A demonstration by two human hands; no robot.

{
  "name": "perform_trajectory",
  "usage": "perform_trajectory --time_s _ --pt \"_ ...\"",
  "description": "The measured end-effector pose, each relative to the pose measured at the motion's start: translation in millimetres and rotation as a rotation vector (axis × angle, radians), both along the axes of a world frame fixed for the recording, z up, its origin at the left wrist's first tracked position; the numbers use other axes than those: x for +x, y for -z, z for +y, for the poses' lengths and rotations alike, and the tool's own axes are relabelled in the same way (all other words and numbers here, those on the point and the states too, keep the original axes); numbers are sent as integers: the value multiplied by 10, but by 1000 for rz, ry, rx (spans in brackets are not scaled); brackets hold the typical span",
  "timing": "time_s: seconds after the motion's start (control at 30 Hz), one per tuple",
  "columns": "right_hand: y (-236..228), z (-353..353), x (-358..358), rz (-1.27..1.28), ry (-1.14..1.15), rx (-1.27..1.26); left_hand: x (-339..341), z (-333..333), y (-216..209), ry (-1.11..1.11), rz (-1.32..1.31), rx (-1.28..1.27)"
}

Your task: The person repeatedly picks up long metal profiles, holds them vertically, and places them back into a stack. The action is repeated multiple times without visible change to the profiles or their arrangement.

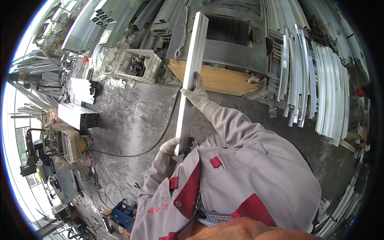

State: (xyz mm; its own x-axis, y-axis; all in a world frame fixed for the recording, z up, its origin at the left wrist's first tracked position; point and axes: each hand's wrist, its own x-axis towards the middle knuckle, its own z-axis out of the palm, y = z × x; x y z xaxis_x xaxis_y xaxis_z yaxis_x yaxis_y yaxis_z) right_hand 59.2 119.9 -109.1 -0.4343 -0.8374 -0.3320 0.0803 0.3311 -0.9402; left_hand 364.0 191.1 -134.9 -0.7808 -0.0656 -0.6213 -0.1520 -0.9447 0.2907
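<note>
A long silver metal profile [192, 58] slants up and away in front of my body, its near end close to my chest. My left hand [171, 146], in a pale work glove, is closed around that near end; some of its fingers are hidden behind the metal. Farther along, my gloved right hand [196, 93] grips the profile from the right side, thumb across the front. The far end of the profile reaches over a dark metal table [240, 56] with a rectangular opening [228, 30].
A wooden board [218, 80] leans at the table's front. Left of it stands a plastic crate [150, 58] of metal offcuts. Stacked profiles lie at the left [78, 116] and right [332, 92]. A cable [156, 142] crosses the floor. A blue tool [122, 214] lies lower left.
</note>
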Motion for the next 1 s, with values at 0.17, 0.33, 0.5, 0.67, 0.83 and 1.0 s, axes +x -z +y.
perform_trajectory --time_s 0.17,0.33,0.5,0.67,0.83,1.0 --pt "323 -117 -228 -726 -4 -331 -251 68 -286 -76 -74 -396" --pt "303 -581 -595 -425 125 -97 -850 -52 -646 166 -752 -1072" --pt "443 -889 -886 -621 291 -148 -1380 -121 -881 233 -1110 -1279" --pt "713 -1063 -989 -502 399 -153 -1620 -281 -1004 371 -1243 -1360" --pt "878 -1077 -1026 -450 482 -150 -1740 -377 -963 443 -1258 -1377" --pt "956 -954 -969 -264 385 -117 -1768 -231 -854 441 -1286 -1322"
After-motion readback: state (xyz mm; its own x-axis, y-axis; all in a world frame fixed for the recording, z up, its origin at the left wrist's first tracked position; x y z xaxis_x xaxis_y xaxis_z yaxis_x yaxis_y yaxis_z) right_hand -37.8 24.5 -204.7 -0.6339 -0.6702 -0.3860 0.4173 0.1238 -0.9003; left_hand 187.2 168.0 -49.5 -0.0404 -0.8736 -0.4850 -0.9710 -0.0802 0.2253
